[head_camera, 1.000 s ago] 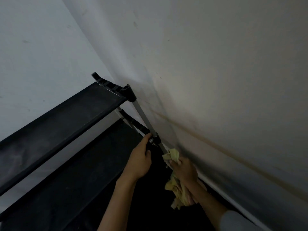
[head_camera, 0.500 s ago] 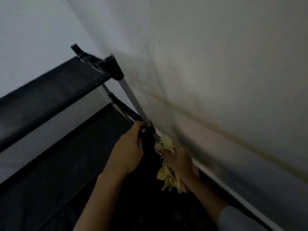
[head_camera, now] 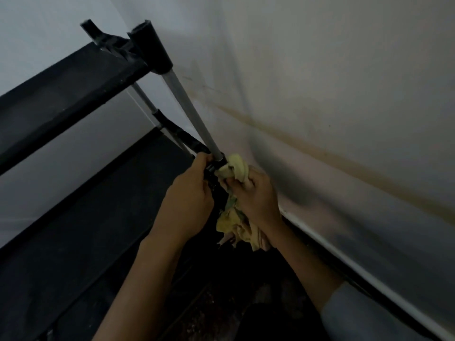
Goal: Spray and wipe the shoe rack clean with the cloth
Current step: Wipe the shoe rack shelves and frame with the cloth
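The shoe rack (head_camera: 64, 94) has black fabric shelves and silver metal posts with black plastic joints. It stands in a corner, left of centre. My left hand (head_camera: 189, 200) grips the black joint at the lower end of the near post (head_camera: 189, 112). My right hand (head_camera: 256, 195) holds a crumpled yellow cloth (head_camera: 234, 168) bunched against that same joint and the post below it. The loose end of the cloth hangs down under my right hand. No spray bottle is in view.
A stained white wall (head_camera: 332, 94) runs close along the right of the rack, with a brown streak across it and a white skirting strip (head_camera: 369, 274) at its foot. Another wall (head_camera: 37, 33) stands behind the rack. The floor below is dark.
The view has closed in on the rack's corner post. My right hand with the cloth has risen along the post to the joint held by my left hand.
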Tool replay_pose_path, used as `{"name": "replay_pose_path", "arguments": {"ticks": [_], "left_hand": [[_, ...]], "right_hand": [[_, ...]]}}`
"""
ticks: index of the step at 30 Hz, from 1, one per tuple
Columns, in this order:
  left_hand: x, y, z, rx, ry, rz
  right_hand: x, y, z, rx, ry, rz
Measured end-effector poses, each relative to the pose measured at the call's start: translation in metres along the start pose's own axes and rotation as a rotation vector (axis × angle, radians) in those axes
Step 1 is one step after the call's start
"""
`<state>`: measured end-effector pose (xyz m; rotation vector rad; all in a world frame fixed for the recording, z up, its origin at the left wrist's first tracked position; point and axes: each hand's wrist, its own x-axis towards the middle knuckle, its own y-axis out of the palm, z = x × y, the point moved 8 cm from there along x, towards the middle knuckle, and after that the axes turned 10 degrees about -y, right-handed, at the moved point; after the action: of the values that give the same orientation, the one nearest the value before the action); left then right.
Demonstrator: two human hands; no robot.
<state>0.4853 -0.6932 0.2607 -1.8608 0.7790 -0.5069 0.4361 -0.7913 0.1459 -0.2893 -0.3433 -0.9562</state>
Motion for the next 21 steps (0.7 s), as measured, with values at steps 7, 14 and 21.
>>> {"name": "replay_pose_path", "arguments": {"ticks": [7, 14, 21], "left_hand": [[0.000, -0.001, -0.001, 0.007, 0.001, 0.015], [-0.003, -0.006, 0.006, -0.008, 0.008, 0.032], [-0.009, -0.007, 0.013, 0.026, 0.033, 0.008]], "right_hand": [[-0.028, 0.004, -0.062, 0.122, 0.205, 0.127], [-0.046, 0.015, -0.092, 0.128, 0.270, 0.239], [0.002, 0.020, -0.002, 0.209, 0.052, 0.127]]}}
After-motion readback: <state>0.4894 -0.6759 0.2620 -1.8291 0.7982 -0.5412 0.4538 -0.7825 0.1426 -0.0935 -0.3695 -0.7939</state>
